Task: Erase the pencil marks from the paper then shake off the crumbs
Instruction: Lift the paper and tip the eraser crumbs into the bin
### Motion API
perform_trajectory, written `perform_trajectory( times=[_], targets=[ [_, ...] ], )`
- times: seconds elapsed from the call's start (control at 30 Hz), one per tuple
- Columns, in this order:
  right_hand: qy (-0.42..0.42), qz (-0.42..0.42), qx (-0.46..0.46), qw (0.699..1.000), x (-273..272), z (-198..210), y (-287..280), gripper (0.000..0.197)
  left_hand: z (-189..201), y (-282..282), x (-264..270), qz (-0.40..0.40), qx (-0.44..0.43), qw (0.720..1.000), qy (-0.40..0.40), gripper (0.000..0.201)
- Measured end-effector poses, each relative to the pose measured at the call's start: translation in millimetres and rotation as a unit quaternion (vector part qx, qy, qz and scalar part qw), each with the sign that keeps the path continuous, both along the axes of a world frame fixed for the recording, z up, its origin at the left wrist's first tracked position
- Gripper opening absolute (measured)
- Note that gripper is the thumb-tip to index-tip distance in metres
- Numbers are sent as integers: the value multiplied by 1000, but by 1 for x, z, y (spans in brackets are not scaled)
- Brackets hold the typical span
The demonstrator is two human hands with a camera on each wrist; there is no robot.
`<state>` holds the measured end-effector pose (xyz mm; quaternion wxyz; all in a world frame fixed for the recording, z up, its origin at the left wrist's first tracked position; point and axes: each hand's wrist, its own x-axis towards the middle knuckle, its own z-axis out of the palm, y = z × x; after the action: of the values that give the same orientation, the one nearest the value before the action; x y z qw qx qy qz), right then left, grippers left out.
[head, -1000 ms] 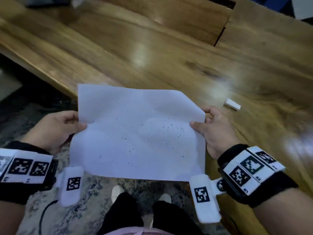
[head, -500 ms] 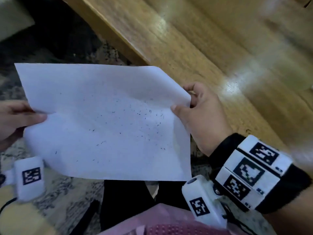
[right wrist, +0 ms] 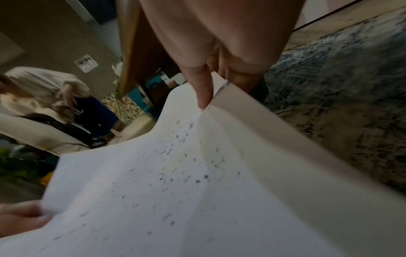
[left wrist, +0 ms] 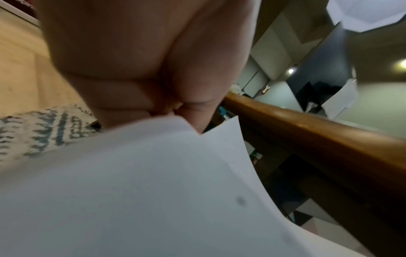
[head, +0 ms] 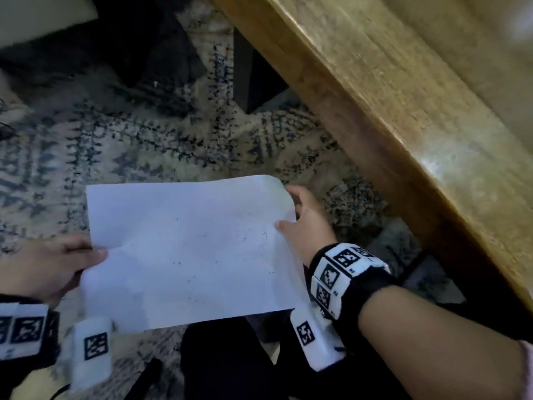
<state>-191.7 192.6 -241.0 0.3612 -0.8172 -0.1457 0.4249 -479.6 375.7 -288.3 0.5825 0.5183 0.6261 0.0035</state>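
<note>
A white sheet of paper point(head: 187, 249) hangs in the air over the rug, held by both hands. Dark eraser crumbs point(right wrist: 186, 173) are scattered over its upper side, mostly toward the right half. My left hand point(head: 57, 264) pinches the left edge, thumb on top. My right hand point(head: 302, 226) pinches the right edge, thumb on top and fingers underneath; the edge curls up there. In the left wrist view the paper point(left wrist: 131, 191) fills the lower half below my hand point(left wrist: 142, 60). In the right wrist view my thumb point(right wrist: 202, 90) presses the sheet point(right wrist: 153, 208).
The wooden table point(head: 403, 96) runs diagonally along the right, its edge just beyond my right hand. Below the paper lies a patterned rug point(head: 144, 145). A dark table leg point(head: 253, 76) stands on it. My dark trousers point(head: 230, 356) are under the sheet. Another person point(right wrist: 44, 90) sits across the room.
Both hands have carried the paper off the table to the left and down, so it now hangs over the rug. The view has swung toward the floor.
</note>
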Motion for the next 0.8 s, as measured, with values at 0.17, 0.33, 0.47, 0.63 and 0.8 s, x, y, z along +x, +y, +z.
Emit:
perform_trajectory(
  times=[0.17, 0.33, 0.47, 0.63, 0.8],
  targets=[
    [9, 63, -26, 998, 9, -59, 19, 73, -38, 7, 6, 26, -30, 998, 39, 12],
    [24, 113, -39, 993, 13, -117, 29, 73, -72, 3, 5, -11, 46, 995, 91, 6],
    [37, 144, -60, 987, 19, -149, 26, 70, -83, -9, 10, -4, 51, 992, 113, 20],
    [48, 113, -80, 989, 27, -173, 10, 51, -88, -18, 30, -9, 58, 988, 143, 21],
    [24, 127, -127, 983, 34, -195, -2, 53, -78, -27, 52, -7, 93, 982, 166, 20]
  ],
)
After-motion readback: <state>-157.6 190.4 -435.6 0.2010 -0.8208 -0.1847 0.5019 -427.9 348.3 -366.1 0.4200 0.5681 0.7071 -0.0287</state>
